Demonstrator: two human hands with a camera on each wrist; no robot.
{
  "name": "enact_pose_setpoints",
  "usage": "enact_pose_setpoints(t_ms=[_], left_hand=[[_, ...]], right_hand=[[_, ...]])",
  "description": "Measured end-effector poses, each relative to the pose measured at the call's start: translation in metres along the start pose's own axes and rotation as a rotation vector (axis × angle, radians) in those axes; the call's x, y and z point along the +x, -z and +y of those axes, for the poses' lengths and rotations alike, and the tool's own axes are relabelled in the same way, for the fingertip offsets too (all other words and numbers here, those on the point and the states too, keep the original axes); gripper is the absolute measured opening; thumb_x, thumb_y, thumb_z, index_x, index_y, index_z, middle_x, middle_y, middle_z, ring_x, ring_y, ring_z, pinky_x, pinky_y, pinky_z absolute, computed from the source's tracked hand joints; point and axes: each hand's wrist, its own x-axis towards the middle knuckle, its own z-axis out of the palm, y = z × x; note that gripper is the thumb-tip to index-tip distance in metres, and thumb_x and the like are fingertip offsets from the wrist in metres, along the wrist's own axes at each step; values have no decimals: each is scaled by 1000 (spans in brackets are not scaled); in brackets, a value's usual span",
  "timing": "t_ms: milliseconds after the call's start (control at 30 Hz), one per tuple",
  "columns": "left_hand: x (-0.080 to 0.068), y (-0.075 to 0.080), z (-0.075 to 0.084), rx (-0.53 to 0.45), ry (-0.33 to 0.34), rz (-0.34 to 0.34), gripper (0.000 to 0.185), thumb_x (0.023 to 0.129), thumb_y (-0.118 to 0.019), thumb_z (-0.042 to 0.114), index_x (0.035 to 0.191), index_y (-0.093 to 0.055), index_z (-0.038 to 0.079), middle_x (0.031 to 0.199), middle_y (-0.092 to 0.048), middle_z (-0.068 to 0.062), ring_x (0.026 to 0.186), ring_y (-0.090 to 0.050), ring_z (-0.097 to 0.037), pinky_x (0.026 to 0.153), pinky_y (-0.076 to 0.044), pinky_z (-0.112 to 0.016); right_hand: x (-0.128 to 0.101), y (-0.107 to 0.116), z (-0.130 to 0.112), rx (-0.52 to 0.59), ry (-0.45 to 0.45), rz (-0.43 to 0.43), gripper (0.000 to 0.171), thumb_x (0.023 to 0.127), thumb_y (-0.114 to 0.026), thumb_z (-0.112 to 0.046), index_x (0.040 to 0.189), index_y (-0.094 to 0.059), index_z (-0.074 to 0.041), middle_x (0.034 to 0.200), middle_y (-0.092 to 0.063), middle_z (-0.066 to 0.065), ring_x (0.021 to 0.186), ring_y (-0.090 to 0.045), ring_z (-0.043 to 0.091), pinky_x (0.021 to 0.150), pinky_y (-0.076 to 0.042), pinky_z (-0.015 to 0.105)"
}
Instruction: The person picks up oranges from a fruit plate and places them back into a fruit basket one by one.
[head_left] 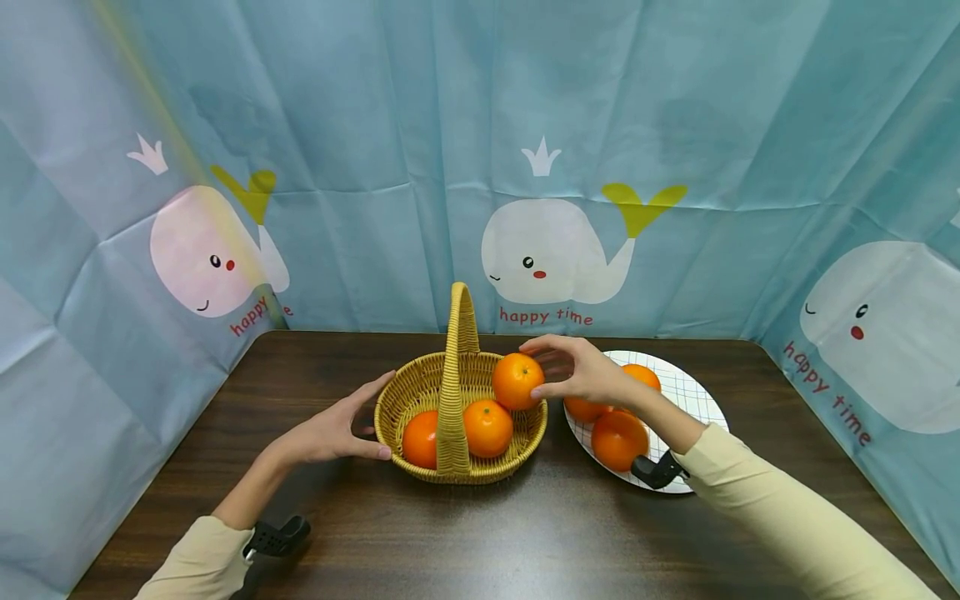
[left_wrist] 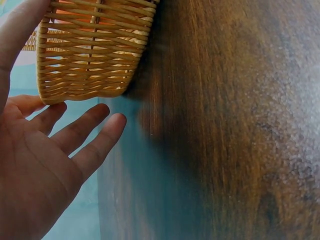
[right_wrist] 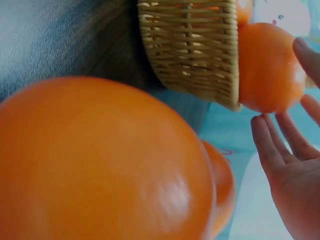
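Observation:
A yellow wicker basket (head_left: 480, 475) with a tall arched handle stands mid-table. Inside it lie two oranges, one (head_left: 489, 428) right of the handle and one (head_left: 420, 439) partly behind it. My left hand (head_left: 333, 429) touches the basket's left rim, thumb and fingers spread; in the left wrist view its fingers look fairly straight. At the basket's right side, my right hand (head_left: 588, 372) holds another orange (head_left: 517, 381) between thumb and fingertips. In the right wrist view this orange (right_wrist: 270, 67) is at the rim, with fingertips against its side.
A white plate (head_left: 697, 404) with a dark grid pattern stands right of the basket, under my right forearm. Several oranges (head_left: 619, 440) lie on it. The dark wooden table (head_left: 465, 542) ends at a blue whale-print curtain (head_left: 360, 250) behind and at the sides.

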Motion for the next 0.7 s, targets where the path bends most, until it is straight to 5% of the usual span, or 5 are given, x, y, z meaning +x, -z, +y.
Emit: enact_pose_setpoints(t_ms=[300, 700], left_hand=[[0, 0, 0, 6, 0, 4, 105, 86, -84, 20, 164, -15, 9, 165, -13, -21, 144, -21, -48, 95, -51, -50], [1, 1, -1, 5, -10, -4, 106, 86, -84, 23, 164, -13, 8, 165, -11, -22, 145, -19, -49, 96, -50, -52]], right_hand=[[-24, 29, -2, -79, -2, 41, 25, 90, -77, -1, 113, -70, -5, 109, -71, 7, 99, -69, 28, 88, -57, 42], [-71, 64, 6, -152, -40, 114, 22, 92, -76, -3, 113, -70, 0, 110, -68, 19, 97, -70, 27, 82, -59, 32]])
